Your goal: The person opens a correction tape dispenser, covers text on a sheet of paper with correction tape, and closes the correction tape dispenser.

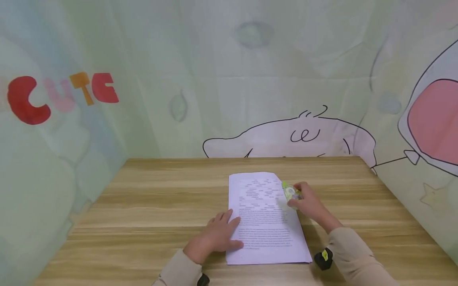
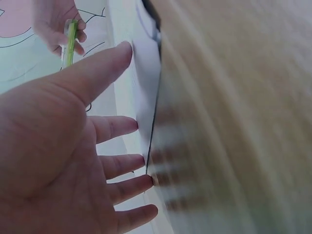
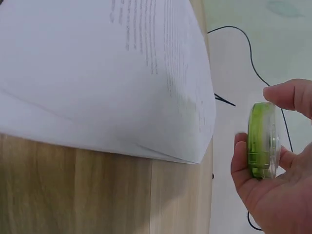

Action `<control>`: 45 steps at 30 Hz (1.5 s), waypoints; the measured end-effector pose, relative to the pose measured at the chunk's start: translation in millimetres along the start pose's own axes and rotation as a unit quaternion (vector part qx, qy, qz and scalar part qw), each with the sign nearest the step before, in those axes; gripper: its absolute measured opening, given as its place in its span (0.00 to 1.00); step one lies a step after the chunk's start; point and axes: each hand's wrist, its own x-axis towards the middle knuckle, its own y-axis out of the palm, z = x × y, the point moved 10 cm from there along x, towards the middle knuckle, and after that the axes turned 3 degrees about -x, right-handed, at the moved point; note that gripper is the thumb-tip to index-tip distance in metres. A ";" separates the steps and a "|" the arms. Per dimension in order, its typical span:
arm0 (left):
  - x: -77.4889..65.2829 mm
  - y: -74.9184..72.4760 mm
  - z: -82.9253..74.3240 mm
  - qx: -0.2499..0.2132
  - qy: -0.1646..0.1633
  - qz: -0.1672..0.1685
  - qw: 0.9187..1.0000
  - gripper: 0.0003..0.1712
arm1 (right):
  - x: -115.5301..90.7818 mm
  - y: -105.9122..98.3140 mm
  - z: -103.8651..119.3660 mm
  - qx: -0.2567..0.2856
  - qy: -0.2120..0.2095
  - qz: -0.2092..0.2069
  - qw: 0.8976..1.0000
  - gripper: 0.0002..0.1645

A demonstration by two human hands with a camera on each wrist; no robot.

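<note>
In my right hand (image 1: 309,202) I grip a green, see-through correction tape dispenser (image 1: 291,192) between thumb and fingers, above the right edge of a stack of printed paper (image 1: 264,254). The right wrist view shows the dispenser (image 3: 263,141) edge-on, lifted off the paper (image 3: 73,73). My left hand (image 1: 220,234) rests with straight, spread fingers on the left edge of the paper. In the left wrist view the fingertips of the left hand (image 2: 73,141) meet the sheet's edge. Text fills much of the top sheet, with white gaps among the upper lines.
A wooden table (image 1: 154,198) carries the paper near its middle. Behind it and at both sides hangs a pale green printed curtain (image 1: 214,79) with cartoon drawings and coloured letters. Black wrist devices (image 1: 323,259) sit at the cuffs of both sleeves (image 1: 358,254).
</note>
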 end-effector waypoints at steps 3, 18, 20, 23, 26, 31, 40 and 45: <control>-0.4 -2.3 -1.2 -0.021 0.004 -0.001 1.000 0.41 | -4.0 8.7 6.1 0.030 -0.018 0.041 0.999 0.37; 9.1 -26.5 -16.1 -0.029 0.068 -0.080 0.994 0.32 | -26.3 34.2 46.3 -0.030 -0.103 0.126 0.986 0.30; 9.2 -27.4 -16.8 -0.041 0.071 -0.088 0.993 0.31 | -27.5 37.6 51.8 -0.036 -0.118 0.132 0.984 0.28; 8.6 -30.6 -18.6 -0.067 0.077 -0.102 0.989 0.30 | -28.9 43.2 57.3 -0.038 -0.128 0.142 0.981 0.26; 7.6 -36.5 -23.5 -0.078 0.092 -0.127 0.985 0.29 | -30.8 47.9 62.9 -0.043 -0.145 0.148 0.977 0.24; 7.9 -45.2 -32.7 -0.088 0.107 -0.156 0.978 0.27 | -36.1 53.2 73.6 -0.056 -0.189 0.154 0.968 0.22; 8.1 -55.8 -43.3 -0.075 0.121 -0.193 0.971 0.17 | -39.6 55.7 82.8 -0.116 -0.233 0.135 0.956 0.19; 7.6 -56.9 -42.1 -0.068 0.123 -0.208 0.968 0.11 | -40.2 54.7 85.5 -0.114 -0.243 0.128 0.955 0.19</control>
